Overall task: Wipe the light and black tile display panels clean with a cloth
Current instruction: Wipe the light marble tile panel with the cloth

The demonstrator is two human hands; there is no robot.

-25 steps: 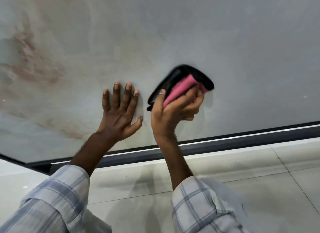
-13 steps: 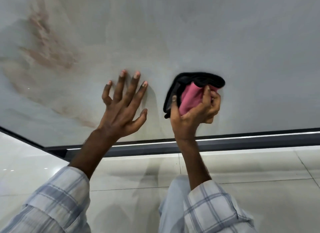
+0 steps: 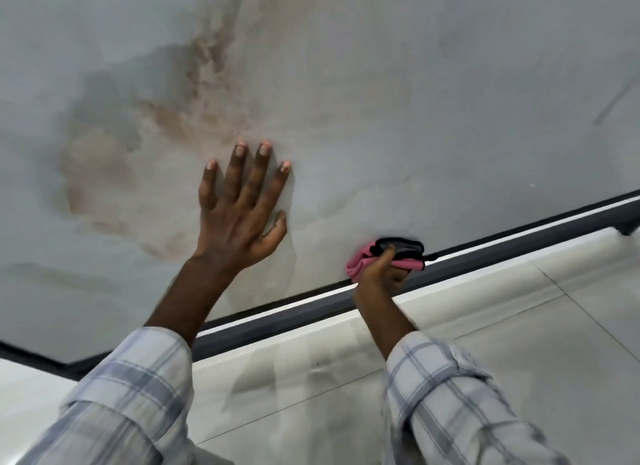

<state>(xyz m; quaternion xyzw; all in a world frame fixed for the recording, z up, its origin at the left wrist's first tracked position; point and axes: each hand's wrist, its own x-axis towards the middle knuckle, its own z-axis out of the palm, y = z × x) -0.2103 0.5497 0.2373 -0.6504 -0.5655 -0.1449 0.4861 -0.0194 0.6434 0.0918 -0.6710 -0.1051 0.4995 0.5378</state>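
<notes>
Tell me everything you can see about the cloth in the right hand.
The cloth looks like soft fabric, part pink and part black, bunched into a crumpled wad rather than spread flat. The right hand grips it with the thumb across its middle and holds it against the lower part of the light panel, just above the dark frame along the panel's bottom edge. Pink folds stick out to the left; black shows on top and to the right. Nothing else touches it.

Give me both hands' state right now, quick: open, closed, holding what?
Left hand: open, fingers straight and spread, flat against the light tile panel.
Right hand: closed around the pink and black cloth, at the panel's bottom edge.
</notes>
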